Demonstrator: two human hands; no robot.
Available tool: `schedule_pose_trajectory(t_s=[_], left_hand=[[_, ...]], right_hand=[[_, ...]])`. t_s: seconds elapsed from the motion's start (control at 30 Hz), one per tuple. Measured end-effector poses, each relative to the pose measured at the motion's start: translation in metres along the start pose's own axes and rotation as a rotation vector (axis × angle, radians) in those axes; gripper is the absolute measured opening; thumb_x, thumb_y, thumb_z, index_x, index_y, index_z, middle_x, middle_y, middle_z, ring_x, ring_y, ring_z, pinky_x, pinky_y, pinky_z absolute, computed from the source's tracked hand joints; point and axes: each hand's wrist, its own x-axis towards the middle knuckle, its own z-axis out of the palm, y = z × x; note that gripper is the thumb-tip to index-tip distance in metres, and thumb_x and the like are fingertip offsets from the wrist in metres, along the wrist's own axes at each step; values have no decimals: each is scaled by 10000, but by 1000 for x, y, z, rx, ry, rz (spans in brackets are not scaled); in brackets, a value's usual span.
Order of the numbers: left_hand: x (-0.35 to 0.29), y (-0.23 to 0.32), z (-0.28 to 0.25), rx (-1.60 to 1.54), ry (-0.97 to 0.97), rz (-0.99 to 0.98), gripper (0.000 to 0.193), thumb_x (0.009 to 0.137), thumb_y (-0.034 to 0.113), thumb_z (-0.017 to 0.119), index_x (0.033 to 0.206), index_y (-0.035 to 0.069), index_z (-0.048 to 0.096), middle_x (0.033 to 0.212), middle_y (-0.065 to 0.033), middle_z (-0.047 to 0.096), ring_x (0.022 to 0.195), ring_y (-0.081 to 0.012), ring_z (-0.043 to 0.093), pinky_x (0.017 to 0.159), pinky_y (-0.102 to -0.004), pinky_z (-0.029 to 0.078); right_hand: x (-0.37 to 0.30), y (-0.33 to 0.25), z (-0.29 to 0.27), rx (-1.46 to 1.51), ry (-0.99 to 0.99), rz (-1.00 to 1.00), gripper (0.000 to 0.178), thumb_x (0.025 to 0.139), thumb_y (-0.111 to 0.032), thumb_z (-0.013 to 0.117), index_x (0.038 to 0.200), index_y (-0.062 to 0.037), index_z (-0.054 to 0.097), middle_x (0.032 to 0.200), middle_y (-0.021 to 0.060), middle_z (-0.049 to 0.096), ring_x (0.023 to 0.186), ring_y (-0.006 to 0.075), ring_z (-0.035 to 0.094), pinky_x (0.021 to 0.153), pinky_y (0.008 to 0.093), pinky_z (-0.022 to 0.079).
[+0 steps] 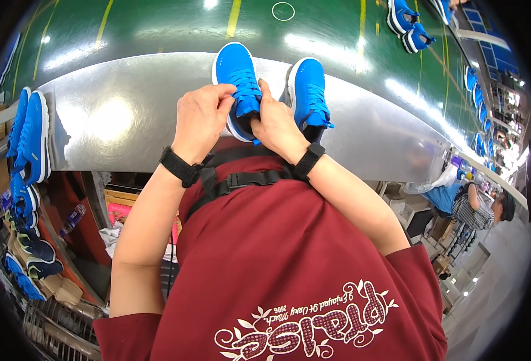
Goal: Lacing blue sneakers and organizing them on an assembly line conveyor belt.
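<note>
From where I stand, the person's left hand [202, 117] has its grip pinching the blue laces [243, 81] of a blue shoe [230, 58], whose toe points toward the far edge of the metal worktop [373, 126], where the green belt [169, 27] begins. The right hand [278, 124] clasps that shoe's right side near the opening, though I can't quite make out where its fingertips end. Just right of it lies a second blue shoe [304, 75], and more blue shoes [35, 135] stand by the worktop's left edge.
</note>
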Motion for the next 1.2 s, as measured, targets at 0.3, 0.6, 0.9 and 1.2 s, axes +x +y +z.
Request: schedule_pose_trajectory(t_s=[0.3,0.6,0.9,1.2], left_hand=[[17,7,2,251,-42,198,196,711,23,641,905,36,666,733,-101,658,671,-258,649,616,-346,505],[8,9,6,474,158,368,247,670,-14,641,903,67,631,764,-69,622,732,-241,614,617,-363,480],[5,7,-7,268,195,305,306,756,15,608,1051,85,652,926,-100,629,836,-268,617,704,-375,508],[-18,-9,2,112,95,221,340,829,0,582,1149,93,648,991,-104,636,874,-213,636,751,-316,516]], right_hand=[[-2,1,4,-9,38,9,678,717,30,512,1354,91,289,824,316,620,851,460,616,798,487,467],[-2,-3,4,-48,33,31,661,779,-37,580,1350,116,284,968,312,619,891,455,622,808,482,486],[-2,1,8,-4,111,-50,659,714,44,505,1335,113,296,875,329,615,865,484,603,793,501,476],[-2,1,7,2,85,-35,652,714,39,498,1333,105,304,859,341,615,866,481,612,799,510,475]])
